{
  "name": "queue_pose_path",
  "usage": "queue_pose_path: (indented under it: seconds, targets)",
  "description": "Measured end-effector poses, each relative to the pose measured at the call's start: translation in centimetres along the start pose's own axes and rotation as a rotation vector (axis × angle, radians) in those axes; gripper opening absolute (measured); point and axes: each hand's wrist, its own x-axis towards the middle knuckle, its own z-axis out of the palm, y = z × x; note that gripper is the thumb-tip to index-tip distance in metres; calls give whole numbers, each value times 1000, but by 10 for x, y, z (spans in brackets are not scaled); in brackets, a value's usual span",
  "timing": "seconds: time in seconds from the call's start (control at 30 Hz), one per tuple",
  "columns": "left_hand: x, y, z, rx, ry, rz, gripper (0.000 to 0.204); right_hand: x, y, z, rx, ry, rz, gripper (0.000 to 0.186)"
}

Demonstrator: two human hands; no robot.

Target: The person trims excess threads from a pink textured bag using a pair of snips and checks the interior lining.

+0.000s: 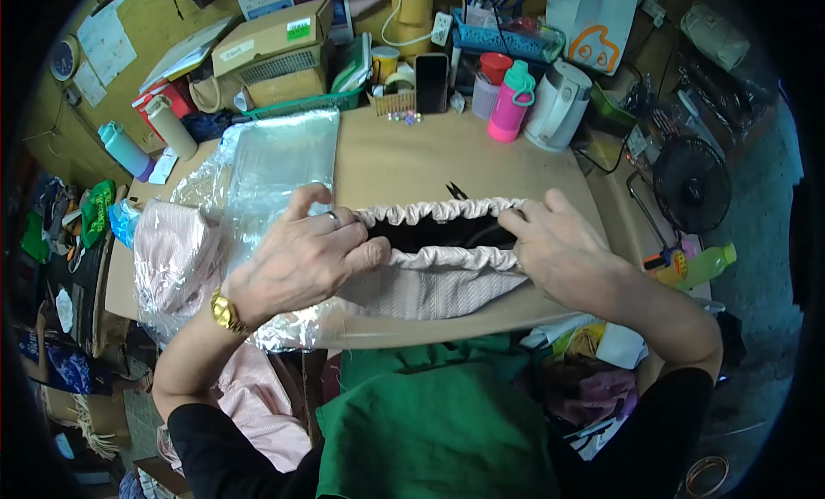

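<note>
Right now, I'm holding a pale pink fabric pouch (421, 295) over the front part of the table (387, 155), its long mouth facing up at me and gaping into a dark, narrow slot. Both lips of that mouth are bunching into soft, shiny, scalloped gathers, while the body below is showing a finely ribbed weave. My left hand (301, 257) is pinching the pouch's left end between thumb and curled fingers, its index finger crooking upward; a smooth metal ring (333, 218) and a gold-coloured watch (225, 310) are glinting there. My right hand (557, 248) is gripping the opposite end, fingers closing over the gathered rim. Just behind the pouch, near the table's middle, dark pointed metal tips (456, 191) are poking out. Toward the table's left side, a flat stack of clear, glossy plastic (284, 160) is lying beside a rumpled bundle of pink ribbed cloth (168, 250), which is sitting in crinkled, transparent film. Along the table's back edge, tiny round beads (404, 118) are clustering near a slim, dark phone (431, 82), and a smooth pink bottle (509, 104) is standing beside a rounded white kettle (559, 104). Below the table's front edge, creased green cloth (438, 413) is draping over my lap.
</note>
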Motion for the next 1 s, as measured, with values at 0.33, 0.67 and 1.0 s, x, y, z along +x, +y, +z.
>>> queue_pose_path:
  seconds: [0.33, 0.67, 1.0]
  targets:
    - [20, 4, 4, -323, -283, -28, 15, 41, -45, 10, 405, 197, 132, 30]
    - [56, 20, 72, -324, -16, -381, 24, 55, -84, 73, 234, 733, 219, 4]
    - [49, -7, 85, -1208, -145, -636, 28, 41, -72, 56, 739, 650, 199, 15]
